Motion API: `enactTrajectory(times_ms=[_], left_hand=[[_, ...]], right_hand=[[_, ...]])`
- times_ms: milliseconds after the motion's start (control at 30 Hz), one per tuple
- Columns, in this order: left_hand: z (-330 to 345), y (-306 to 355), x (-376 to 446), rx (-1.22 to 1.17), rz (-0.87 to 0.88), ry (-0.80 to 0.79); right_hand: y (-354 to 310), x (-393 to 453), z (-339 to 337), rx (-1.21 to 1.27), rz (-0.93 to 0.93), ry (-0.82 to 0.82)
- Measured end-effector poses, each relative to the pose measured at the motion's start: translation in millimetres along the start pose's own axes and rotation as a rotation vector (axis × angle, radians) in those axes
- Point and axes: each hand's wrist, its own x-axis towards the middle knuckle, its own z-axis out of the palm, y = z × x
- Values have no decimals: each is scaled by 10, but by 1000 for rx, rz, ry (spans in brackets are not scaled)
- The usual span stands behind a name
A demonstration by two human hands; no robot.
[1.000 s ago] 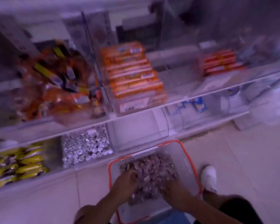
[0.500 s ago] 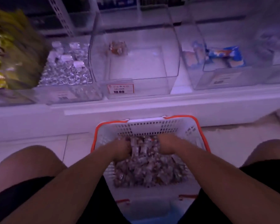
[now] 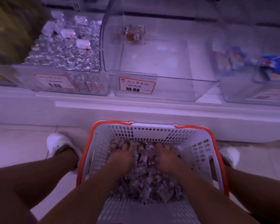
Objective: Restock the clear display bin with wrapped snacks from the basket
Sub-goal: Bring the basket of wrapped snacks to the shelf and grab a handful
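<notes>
A white basket with an orange rim (image 3: 152, 125) stands on the floor between my knees, holding a heap of small wrapped snacks (image 3: 145, 183). My left hand (image 3: 121, 159) and my right hand (image 3: 168, 159) lie palm down side by side on the heap. Their fingers are spread and the tips are pushed in among the wrappers. Straight ahead on the low shelf sits the clear display bin (image 3: 168, 88) with a 10.80 price label (image 3: 137, 85). It holds only a few wrapped snacks (image 3: 134, 33) near its back wall.
Left of that bin is a clear bin of silver-wrapped pieces (image 3: 63, 54); to the right, one with blue packets (image 3: 271, 67). A white shelf ledge (image 3: 136, 110) runs between basket and bins. My white shoes (image 3: 58, 143) (image 3: 229, 156) flank the basket.
The view has dropped from the upper shelves to the low shelf and moved closer. Both hands stayed in the basket; their fingers, bunched half a second ago, now lie spread on the heap.
</notes>
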Motion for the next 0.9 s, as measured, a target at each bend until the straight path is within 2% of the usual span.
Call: enactTrajectory(times_ms=[133, 233, 333, 433, 567, 700, 900], left_hand=[[334, -102, 306, 60, 35, 53], [452, -104, 500, 126, 71, 20], [588, -35, 542, 120, 83, -39], [655, -4, 443, 12, 28, -21], [586, -117, 376, -57, -15, 57], [520, -318, 347, -246, -11, 127], [395, -367, 463, -769, -154, 243]], right_hand=[[-126, 472, 190, -197, -171, 46], [-166, 656, 401, -320, -248, 19], [-111, 661, 536, -286, -222, 85], [-68, 595, 587, -232, -221, 110], [-7, 501, 554, 89, -206, 214], [-18, 474, 413, 435, 48, 383], [-180, 677, 340, 915, 380, 258]])
